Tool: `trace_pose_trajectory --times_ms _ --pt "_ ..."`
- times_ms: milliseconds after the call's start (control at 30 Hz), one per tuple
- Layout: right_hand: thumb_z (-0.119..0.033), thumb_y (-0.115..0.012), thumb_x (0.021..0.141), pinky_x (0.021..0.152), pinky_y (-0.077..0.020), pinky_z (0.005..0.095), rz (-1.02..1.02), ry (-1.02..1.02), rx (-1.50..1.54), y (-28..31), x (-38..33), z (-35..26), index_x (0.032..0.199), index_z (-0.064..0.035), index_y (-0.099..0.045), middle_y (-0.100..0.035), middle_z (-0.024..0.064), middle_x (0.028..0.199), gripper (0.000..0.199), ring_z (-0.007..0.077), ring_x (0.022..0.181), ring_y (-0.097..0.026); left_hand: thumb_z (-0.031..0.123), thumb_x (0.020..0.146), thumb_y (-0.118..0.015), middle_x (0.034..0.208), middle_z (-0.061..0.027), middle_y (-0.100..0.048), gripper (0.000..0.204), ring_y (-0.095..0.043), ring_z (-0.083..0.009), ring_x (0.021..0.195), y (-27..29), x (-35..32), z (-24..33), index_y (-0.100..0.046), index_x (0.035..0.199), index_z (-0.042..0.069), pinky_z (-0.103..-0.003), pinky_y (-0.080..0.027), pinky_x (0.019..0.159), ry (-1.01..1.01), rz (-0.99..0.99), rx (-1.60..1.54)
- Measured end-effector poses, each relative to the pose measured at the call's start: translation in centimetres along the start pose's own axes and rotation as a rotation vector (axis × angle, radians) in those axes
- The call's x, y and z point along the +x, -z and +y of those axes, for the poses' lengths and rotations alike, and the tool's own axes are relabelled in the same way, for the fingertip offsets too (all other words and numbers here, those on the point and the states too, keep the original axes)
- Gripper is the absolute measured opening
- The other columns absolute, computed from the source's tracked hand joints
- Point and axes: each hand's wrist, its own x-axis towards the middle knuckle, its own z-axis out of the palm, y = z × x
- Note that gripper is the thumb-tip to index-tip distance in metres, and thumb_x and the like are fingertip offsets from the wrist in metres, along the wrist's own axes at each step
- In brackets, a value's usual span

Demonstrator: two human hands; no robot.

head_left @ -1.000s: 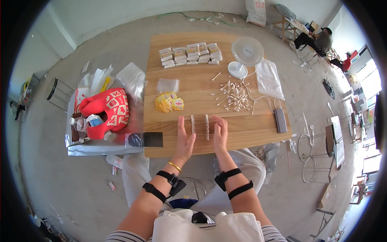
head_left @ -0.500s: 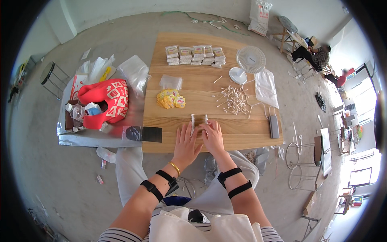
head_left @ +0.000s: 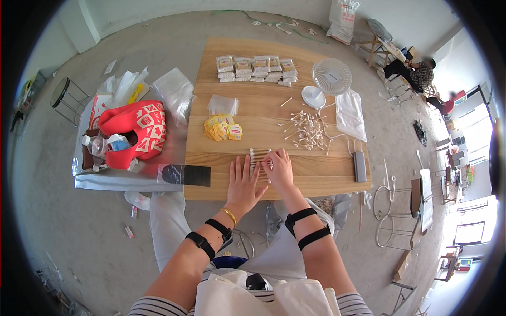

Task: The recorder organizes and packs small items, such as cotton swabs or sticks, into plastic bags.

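Observation:
A neat row of cotton swabs [head_left: 259, 154] lies side by side near the table's front edge. My left hand [head_left: 242, 184] rests flat with its fingers stretched, along the row's left side, fingertips touching or very close to the swabs. At the row's right end is my right hand [head_left: 280, 171], its fingers bent and drawn together in a pinch; whatever they hold is hidden. Beyond it, to the right, spreads a loose pile of cotton swabs [head_left: 308, 131], with a single swab [head_left: 286, 101] lying apart.
On the wooden table [head_left: 253, 113] are stacked swab packs [head_left: 258, 67], yellow cards [head_left: 222, 127], clear bags [head_left: 223, 104], a small white fan [head_left: 331, 77] and a grey power bank [head_left: 359, 166]. A red neck pillow [head_left: 138, 129] sits at left. Another person [head_left: 421, 73] sits far right.
My right hand has shifted slightly, its fingers more curled and lifted at the row's right end. My left hand stays nearly in place. The view has tilted a little.

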Motion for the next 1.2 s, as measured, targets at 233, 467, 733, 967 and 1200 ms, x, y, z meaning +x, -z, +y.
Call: trace_pose_trajectory --times_ms 233,467,733,967,1200 --pt "-0.014 -0.074 0.078 0.084 -0.0507 0.0436 -0.163 -0.002 0.090 0.2 1.5 1.1 0.083 -0.0103 -0.068 -0.059 0.0088 0.097 0.008 0.0308 0.099 -0.059 0.057 0.096 -0.049 0.163 -0.0264 -0.015 0.083 -0.011 -0.0511 0.149 0.1 -0.1 -0.1 -0.021 0.159 0.011 -0.061 -0.010 0.121 -0.003 -0.010 -0.024" --pt "-0.012 -0.072 0.079 0.083 -0.0509 0.0430 -0.213 -0.024 0.078 0.6 2.1 0.9 0.083 -0.0108 -0.068 -0.060 0.0087 0.093 0.006 0.0304 0.097 -0.060 0.056 0.097 -0.049 0.162 -0.0269 -0.015 0.082 -0.011 -0.0519 0.149 0.0 -0.2 -0.3 -0.021 0.159 0.010 -0.061 -0.009 0.121 -0.012 -0.001 -0.046" --pt "-0.010 -0.069 0.081 0.085 -0.0483 0.0430 0.071 -0.049 -0.045 1.8 3.0 3.0 0.095 -0.0077 -0.065 -0.062 0.0097 0.093 0.015 0.0319 0.095 -0.060 0.057 0.097 -0.048 0.161 -0.0285 -0.018 0.080 -0.013 -0.0520 0.148 0.1 -0.2 -0.3 -0.028 0.156 0.008 -0.061 -0.010 0.121 -0.022 0.013 -0.039" --pt "-0.024 -0.071 0.084 0.106 -0.0401 0.0470 -0.085 0.240 -0.039 2.7 -3.5 -0.3 0.128 -0.0069 -0.060 -0.055 0.0144 0.126 0.048 0.0351 0.119 -0.051 0.045 0.095 -0.058 0.161 -0.0291 -0.017 0.083 -0.014 -0.0467 0.150 1.2 -0.9 -2.0 -0.025 0.154 -0.003 -0.057 -0.014 0.122 -0.039 0.122 -0.377" --pt "-0.035 -0.070 0.087 0.113 -0.0328 0.0499 -0.258 0.153 -0.128 2.8 -3.4 -1.0 0.139 -0.0075 -0.051 -0.047 0.0127 0.138 0.062 0.0371 0.131 -0.041 0.040 0.094 -0.060 0.161 -0.0287 -0.018 0.083 -0.015 -0.0436 0.151 2.0 -1.6 -2.1 -0.024 0.152 -0.008 -0.054 -0.014 0.123 -0.062 0.047 -0.216"
